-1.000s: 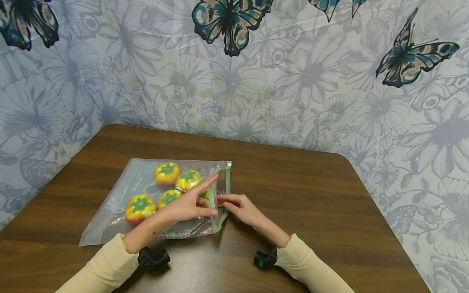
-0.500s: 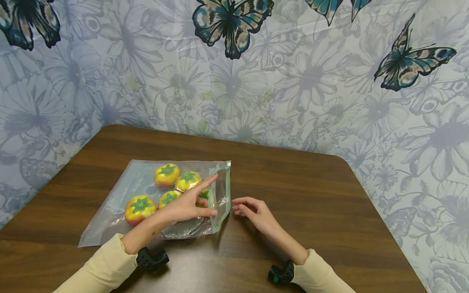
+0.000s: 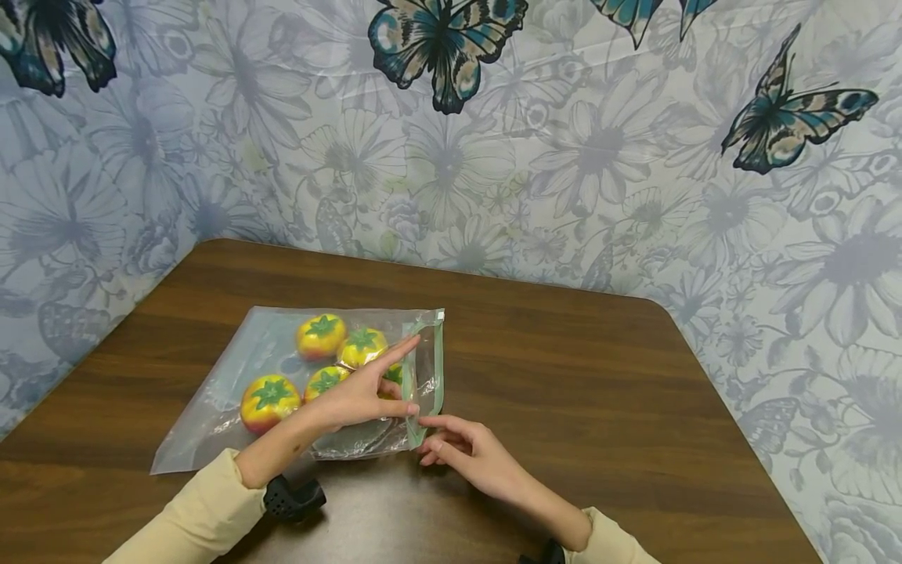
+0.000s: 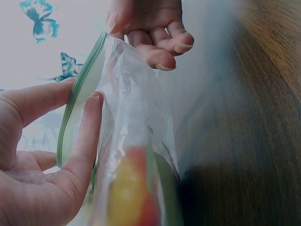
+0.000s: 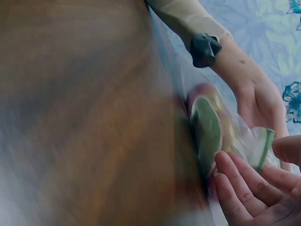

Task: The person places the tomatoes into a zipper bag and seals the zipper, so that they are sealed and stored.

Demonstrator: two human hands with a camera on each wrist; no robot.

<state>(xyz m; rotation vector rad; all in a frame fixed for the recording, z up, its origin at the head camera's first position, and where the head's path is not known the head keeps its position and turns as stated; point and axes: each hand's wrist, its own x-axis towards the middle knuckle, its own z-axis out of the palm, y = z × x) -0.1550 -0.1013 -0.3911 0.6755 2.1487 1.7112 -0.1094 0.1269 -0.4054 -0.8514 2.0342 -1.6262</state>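
Observation:
A clear zip bag [image 3: 232, 392] with a green-edged mouth lies on the table, its mouth toward the right. Inside are several round yellow-and-red fruits [image 3: 271, 395] with green star-shaped tops. My left hand [image 3: 355, 399] reaches over the bag and holds one lip of the mouth, thumb on one side and fingers on the other; the left wrist view shows the green zip strip [image 4: 77, 103] between them. At the near corner of the mouth is my right hand [image 3: 475, 454], index fingertip right at the strip, other fingers loosely bent and thumb apart from them.
The brown wooden table [image 3: 599, 376] extends to the right of the bag and behind it. A floral cloth with butterflies [image 3: 599, 157] hangs behind the table. A black wrist device [image 3: 292, 499] sits on the left wrist, close over the tabletop.
My right hand has drawn out of the bag's mouth to the right, then come nearer along it to the near corner. The left hand and the bag have stayed in place.

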